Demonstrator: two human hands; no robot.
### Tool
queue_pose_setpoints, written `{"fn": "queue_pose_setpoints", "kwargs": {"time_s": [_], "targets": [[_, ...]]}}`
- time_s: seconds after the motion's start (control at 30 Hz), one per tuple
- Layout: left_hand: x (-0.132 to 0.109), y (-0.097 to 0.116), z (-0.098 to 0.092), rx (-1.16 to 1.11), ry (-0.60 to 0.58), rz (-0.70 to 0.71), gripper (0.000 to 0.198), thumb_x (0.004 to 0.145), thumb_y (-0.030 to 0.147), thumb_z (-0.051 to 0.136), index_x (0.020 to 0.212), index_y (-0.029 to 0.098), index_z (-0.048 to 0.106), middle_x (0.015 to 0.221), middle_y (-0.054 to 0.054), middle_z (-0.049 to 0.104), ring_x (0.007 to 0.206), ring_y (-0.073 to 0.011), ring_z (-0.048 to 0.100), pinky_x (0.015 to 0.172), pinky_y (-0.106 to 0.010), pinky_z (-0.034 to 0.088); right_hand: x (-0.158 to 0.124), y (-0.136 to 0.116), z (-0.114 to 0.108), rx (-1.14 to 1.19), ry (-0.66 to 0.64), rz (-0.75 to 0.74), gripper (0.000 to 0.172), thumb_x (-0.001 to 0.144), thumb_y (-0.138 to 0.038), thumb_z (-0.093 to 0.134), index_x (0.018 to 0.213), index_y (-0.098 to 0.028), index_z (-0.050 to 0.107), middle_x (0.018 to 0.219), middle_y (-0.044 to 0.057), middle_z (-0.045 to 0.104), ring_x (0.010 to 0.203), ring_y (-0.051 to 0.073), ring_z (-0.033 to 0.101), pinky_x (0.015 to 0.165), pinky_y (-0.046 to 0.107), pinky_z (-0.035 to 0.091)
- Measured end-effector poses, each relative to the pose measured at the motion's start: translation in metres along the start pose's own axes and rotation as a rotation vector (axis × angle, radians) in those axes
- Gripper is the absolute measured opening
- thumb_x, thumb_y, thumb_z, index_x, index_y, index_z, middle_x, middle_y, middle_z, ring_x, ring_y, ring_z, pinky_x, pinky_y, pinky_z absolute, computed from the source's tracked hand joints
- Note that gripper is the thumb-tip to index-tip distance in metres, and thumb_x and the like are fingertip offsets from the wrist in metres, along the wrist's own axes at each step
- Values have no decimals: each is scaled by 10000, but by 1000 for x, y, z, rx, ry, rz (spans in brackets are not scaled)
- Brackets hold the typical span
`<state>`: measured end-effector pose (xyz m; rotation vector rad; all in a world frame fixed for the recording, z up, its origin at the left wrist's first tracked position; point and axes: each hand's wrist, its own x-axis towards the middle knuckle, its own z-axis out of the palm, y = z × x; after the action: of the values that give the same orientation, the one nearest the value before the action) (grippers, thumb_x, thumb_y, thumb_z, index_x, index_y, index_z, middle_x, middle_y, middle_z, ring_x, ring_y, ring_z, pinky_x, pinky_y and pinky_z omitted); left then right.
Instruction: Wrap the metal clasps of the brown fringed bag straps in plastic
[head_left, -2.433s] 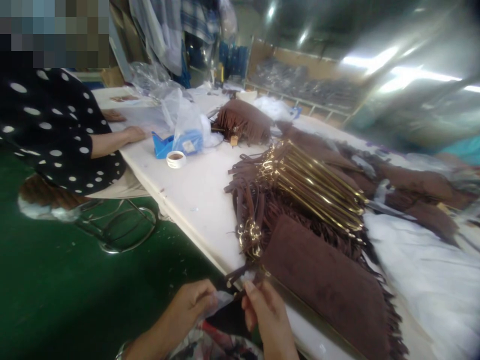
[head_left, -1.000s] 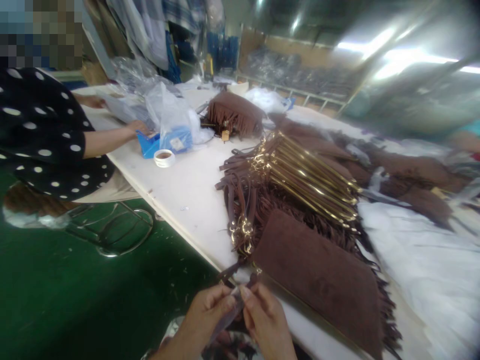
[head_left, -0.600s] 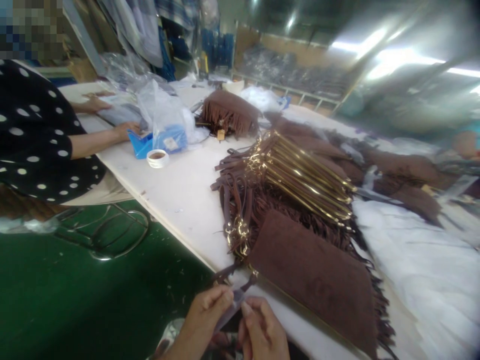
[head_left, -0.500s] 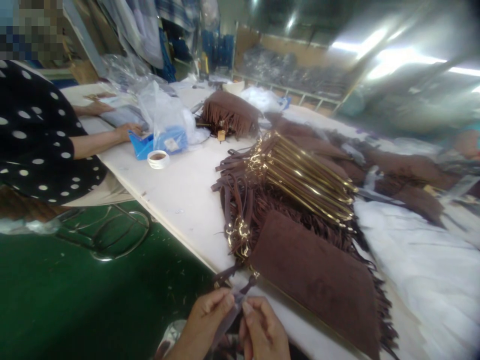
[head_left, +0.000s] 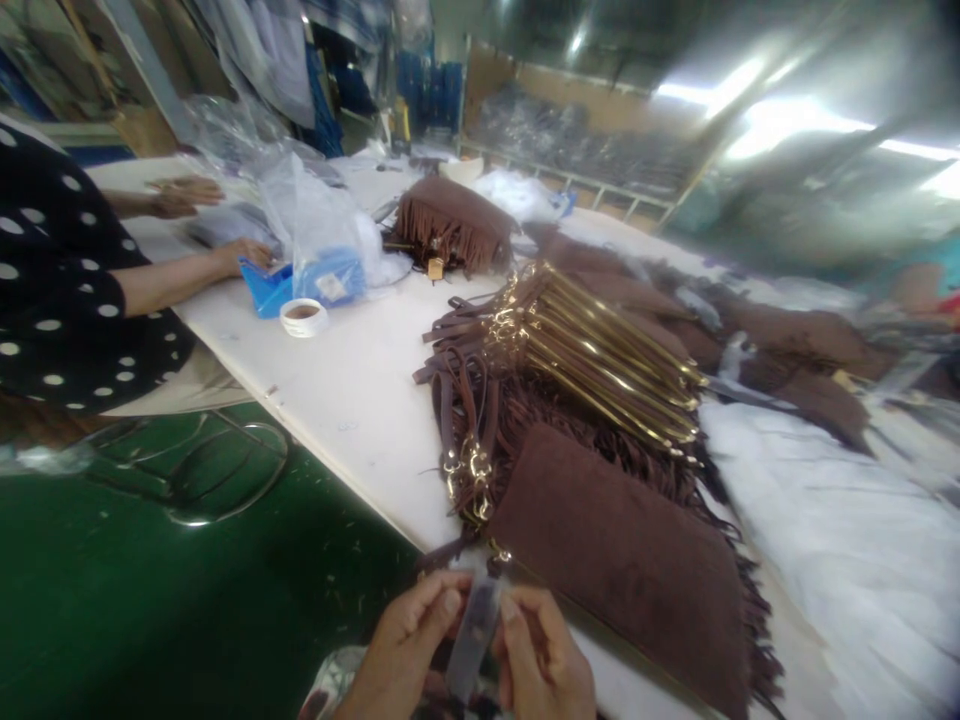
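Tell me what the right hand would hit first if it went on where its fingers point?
The right hand pinches the strip; pushing on, it would probably meet the left hand just beyond, though blur hides depth.

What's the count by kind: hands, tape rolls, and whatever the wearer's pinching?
Wearer's hands: 2, left hand, right hand
Co-worker's hands: 2
Tape roll: 1
Plastic strip in both hands' grip: 1
Total: 6
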<state>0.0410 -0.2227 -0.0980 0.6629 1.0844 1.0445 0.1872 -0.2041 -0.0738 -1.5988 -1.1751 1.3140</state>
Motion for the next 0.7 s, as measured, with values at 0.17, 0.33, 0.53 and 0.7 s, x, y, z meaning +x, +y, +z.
{"fn": "queue_pose_setpoints", "kwargs": {"time_s": [0.17,0.33,0.53,0.7], "targets": [[0,2,5,-55,81,-113,583,812,629,638,1183,180,645,1072,-141,691,922,-321,661,520,-300,573,1,-7,3,-64,99,26,413,822,-613,570,881,-212,648,484,-50,539,303,85,430,323,175,297],[2,14,12,-91,97,-110,564,809,603,660,1184,183,638,1027,-129,712,827,-287,682,528,-295,563,4,-17,10,-235,211,-43,356,828,-569,553,844,-240,688,449,-51,540,383,127,508,419,206,383],[21,22,25,-153,150,-15,478,743,514,766,1034,141,697,844,-93,734,715,-230,677,628,-282,537,4,-23,17,-342,306,-101,326,848,-541,533,863,-259,696,497,-39,613,458,157,591,499,231,411],[28,26,36,-222,240,-33,409,704,461,817,917,136,689,760,-65,723,637,-173,642,583,-230,488,3,-24,18,-358,400,-110,325,851,-546,525,853,-260,680,517,-31,628,458,163,603,499,242,401]]}}
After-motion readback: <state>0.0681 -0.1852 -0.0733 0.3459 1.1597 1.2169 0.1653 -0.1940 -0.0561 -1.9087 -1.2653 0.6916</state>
